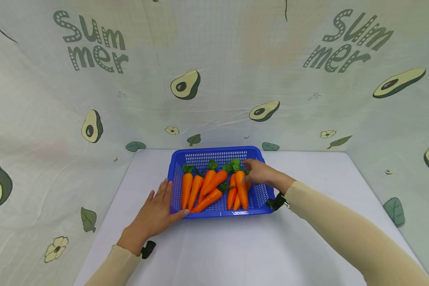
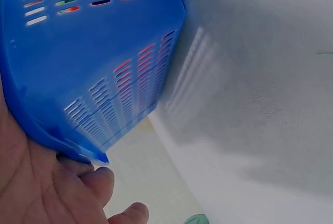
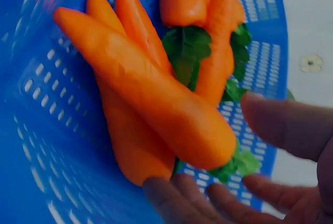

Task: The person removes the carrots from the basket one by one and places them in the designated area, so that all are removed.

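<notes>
A blue plastic basket point(image 1: 218, 149) holds several orange carrots with green leafy tops. My left hand point(image 1: 156, 214) rests along its front left corner, fingers straight along the left side and thumb on the front rim. The left wrist view has the palm against the basket's rim point(image 2: 39, 130). Inside the right end, my right hand point(image 1: 260, 172) reaches over a small pile of carrots point(image 1: 241, 184). In the right wrist view its thumb point(image 3: 286, 125) and fingers point(image 3: 177, 200) are spread apart around the leafy end of the top carrot point(image 3: 145, 88), which lies across others.
The basket stands on a white table point(image 1: 218, 246). More carrots point(image 1: 203, 188) lie in its left half, some crossing each other. A pale cloth point(image 1: 221, 51) printed with avocados, leaves and lettering hangs behind the table and at both sides.
</notes>
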The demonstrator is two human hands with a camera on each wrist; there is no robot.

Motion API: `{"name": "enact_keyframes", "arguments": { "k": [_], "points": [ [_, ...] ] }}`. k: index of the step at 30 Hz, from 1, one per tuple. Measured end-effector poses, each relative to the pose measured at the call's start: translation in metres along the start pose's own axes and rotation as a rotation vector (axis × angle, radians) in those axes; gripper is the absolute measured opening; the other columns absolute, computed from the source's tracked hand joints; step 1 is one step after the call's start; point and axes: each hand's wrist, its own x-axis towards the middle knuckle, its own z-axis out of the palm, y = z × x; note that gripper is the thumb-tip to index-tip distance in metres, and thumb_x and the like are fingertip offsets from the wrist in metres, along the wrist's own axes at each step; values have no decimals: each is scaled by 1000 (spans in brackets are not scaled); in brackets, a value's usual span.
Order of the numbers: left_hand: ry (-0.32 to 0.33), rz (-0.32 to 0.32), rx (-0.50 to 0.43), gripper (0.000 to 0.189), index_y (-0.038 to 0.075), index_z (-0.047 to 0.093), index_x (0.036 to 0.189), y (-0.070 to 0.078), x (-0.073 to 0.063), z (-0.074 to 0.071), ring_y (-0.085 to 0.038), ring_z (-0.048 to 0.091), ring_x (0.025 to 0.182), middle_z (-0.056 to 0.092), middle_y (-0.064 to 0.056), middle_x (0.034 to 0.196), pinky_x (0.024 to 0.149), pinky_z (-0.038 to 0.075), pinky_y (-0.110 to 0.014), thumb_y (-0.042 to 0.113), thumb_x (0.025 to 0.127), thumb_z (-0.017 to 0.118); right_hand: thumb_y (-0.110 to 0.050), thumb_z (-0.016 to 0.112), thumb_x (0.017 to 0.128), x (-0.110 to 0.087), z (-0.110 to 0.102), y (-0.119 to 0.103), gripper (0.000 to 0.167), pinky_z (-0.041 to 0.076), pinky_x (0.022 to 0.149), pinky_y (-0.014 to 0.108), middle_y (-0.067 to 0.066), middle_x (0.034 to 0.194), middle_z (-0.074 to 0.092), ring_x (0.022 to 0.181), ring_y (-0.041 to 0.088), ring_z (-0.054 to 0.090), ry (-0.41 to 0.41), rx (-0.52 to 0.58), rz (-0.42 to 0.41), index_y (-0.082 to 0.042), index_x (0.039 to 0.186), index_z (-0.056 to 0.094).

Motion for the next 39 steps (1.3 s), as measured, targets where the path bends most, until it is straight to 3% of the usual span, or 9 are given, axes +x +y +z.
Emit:
{"name": "enact_keyframes", "arguments": {
  "k": [9,19,25,31,39],
  "points": [
    [-26,-12,-13,122,-4,13,167,5,0,-5,-43,19,162,11,-24,175,128,19,-66,84,91,49,-12,77,94,4,14,-3,86,65,84,51,29,146,51,104,36,66,4,-92,106,3,162,26],
    [-29,-16,-31,122,-5,12,167,4,0,-5,-44,23,160,10,-26,175,126,23,-66,83,92,52,-14,76,97,10,18,-7,75,66,77,55,25,132,57,104,35,68,-27,-119,108,1,156,33],
    [-28,-13,-45,121,-6,11,166,3,1,-5,-45,27,158,9,-26,175,125,27,-66,82,93,52,-12,74,98,13,17,-9,68,66,79,53,24,134,57,101,33,68,-58,-133,87,-1,155,37],
    [-42,-25,-60,123,-4,9,167,4,0,-5,-45,28,158,7,-25,176,125,28,-66,84,91,50,-4,72,95,21,15,0,62,66,80,49,26,133,58,93,30,72,-91,-8,36,-1,148,41],
    [-39,-26,-57,121,-5,9,167,4,0,-5,-47,33,155,8,-26,175,123,31,-66,81,93,52,-3,65,99,17,12,2,65,65,88,49,25,141,55,102,33,76,-186,272,-42,-6,154,32]
  ]
}}
